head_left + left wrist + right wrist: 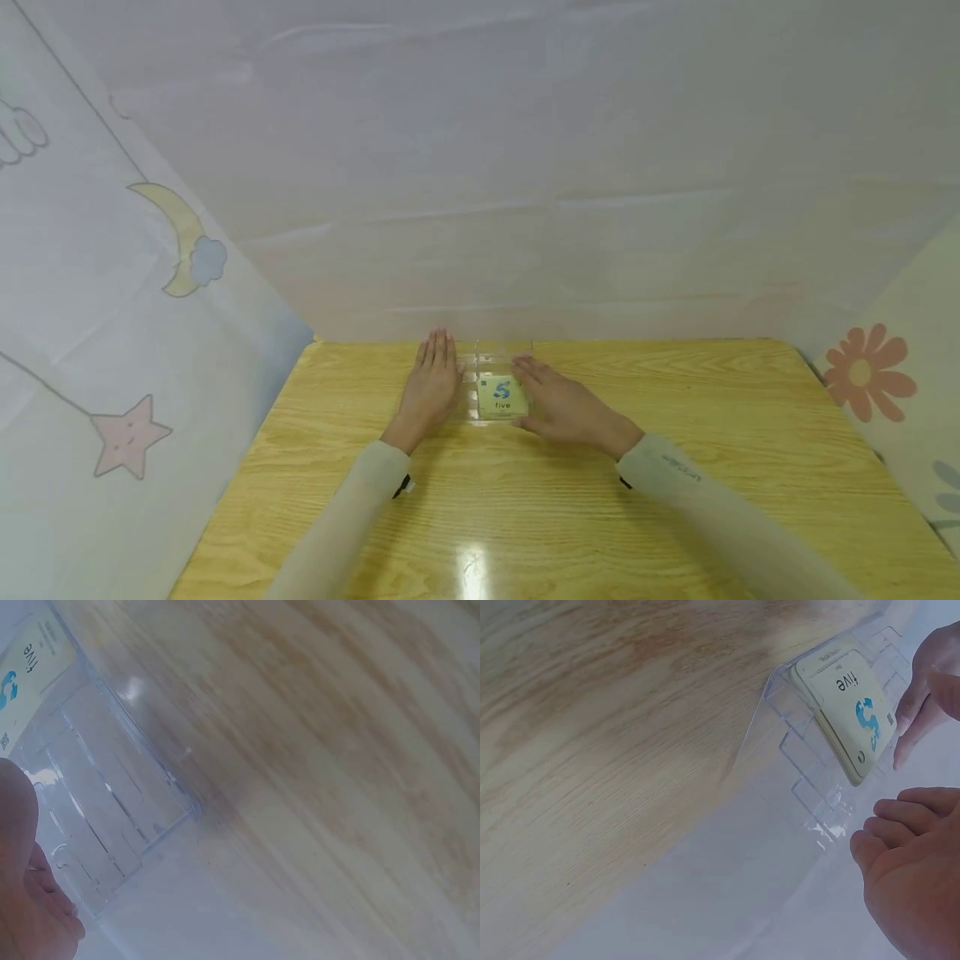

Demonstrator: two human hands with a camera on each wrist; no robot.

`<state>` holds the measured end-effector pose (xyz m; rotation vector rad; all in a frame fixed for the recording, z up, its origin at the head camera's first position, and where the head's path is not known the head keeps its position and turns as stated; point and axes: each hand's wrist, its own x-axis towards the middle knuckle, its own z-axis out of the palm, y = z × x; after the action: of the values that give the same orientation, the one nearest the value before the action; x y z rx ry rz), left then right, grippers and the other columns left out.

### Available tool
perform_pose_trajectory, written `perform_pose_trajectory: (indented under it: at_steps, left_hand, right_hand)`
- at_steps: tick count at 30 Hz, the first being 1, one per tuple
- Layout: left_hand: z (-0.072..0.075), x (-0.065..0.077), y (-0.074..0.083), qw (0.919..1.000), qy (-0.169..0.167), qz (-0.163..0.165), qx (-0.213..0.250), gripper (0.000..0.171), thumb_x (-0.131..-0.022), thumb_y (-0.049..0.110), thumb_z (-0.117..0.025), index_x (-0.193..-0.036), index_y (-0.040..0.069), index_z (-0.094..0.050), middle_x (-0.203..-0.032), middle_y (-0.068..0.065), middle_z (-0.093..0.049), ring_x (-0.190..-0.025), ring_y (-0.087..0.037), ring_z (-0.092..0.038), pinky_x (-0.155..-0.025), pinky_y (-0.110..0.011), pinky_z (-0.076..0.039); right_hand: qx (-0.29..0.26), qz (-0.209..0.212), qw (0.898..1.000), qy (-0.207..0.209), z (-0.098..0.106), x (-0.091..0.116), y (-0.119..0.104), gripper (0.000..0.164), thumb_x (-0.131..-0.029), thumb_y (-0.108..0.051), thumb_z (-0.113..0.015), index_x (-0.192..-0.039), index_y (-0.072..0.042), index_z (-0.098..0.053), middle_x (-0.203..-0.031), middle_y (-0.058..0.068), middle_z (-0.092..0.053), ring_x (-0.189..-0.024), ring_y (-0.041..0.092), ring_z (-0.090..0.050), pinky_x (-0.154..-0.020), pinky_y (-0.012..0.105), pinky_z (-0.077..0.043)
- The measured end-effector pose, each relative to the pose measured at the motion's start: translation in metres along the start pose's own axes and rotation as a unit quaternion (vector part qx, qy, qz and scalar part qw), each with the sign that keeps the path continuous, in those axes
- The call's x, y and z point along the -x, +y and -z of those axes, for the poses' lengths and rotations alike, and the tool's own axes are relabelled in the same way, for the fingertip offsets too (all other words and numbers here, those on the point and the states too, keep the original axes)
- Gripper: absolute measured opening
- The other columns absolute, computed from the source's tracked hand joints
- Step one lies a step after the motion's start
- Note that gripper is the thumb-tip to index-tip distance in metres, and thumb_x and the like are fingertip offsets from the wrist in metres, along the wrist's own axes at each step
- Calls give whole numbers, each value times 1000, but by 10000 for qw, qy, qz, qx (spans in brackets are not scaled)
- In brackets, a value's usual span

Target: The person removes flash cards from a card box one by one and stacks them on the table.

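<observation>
lower centre, near the far edge of the yellow wood-grain tabletop (525,508), a clear plastic rack (470,398) bears cream rectangular "five" cards (502,397) between left hand (430,385) and right hand (567,408), both straight-fingered; wood spreads below.

Head view: from high above, it faces forward and down; it is the farthest of the three, with the wooden surface (600,525) across the lower half of the frame.
Left wrist view: quite near, tilted, facing down; clear holder (105,787) at the left of the frame.
Right wrist view: also near, tilted; the clear holder is at upper right.
Wrist views share: clear holder and "five" card (502,398), which the head view shows just below centre.
</observation>
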<state>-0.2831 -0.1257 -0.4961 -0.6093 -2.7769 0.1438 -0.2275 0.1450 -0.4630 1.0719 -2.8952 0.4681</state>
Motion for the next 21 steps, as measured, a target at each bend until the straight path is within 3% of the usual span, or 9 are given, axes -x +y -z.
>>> perform_pose_trajectory:
  at_steps: [9, 21]
  left_hand:
    - [-2, 0, 0, 9998, -137, -37, -105, 66, -116, 37, -31, -161, -11, -27, -170, -31, -25, -162, -44, -24, -135, -52, -22]
    - [-5, 3, -1, 9995, -62, -142, -268, 68, -115, 39, -34, -162, -10, -27, -171, -30, -24, -162, -43, -25, -134, -51, -24]
  right_hand:
    - [249, 166, 9996, -19, -7, -9, -2, 87, -102, -43, -68, -164, 3, -28, -174, 19, -23, -163, 37, -24, -130, 52, -32]
    - [767, 576, 9953, 109, -10, -10, -4, 86, -102, -38, -68, -164, 3, -26, -173, 23, -25, -161, 39, -28, -128, 52, -37]
